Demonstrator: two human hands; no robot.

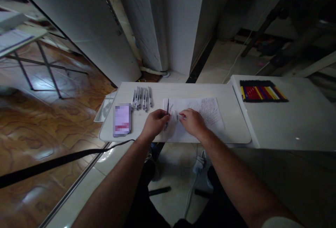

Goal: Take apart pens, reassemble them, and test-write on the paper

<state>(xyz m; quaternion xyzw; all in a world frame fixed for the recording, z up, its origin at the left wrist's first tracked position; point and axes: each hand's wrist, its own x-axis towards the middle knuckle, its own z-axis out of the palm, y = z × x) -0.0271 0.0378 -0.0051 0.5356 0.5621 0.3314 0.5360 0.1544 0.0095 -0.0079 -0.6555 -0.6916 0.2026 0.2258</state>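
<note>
My left hand point(158, 121) is closed around a thin dark pen point(167, 106), which points away from me over a sheet of paper point(187, 133). Just to the right, my right hand point(193, 120) pinches its thumb and fingers together near the same sheet. Something small and pale seems to be at those fingertips, too blurred to name. Dense pen scribbles cover the right part of the paper. Several clear pens point(142, 98) lie side by side beyond my left hand. A phone-like pale purple rectangle point(122, 118), partly pixelated, rests at the table's left.
On the white surface point(294, 126) at right lies a row of black, red, yellow and blue pens or sticks point(262, 91). A black strap point(65, 156) reaches the front left edge of the pale table point(147, 85). A power strip point(199, 163) with cable is on the floor.
</note>
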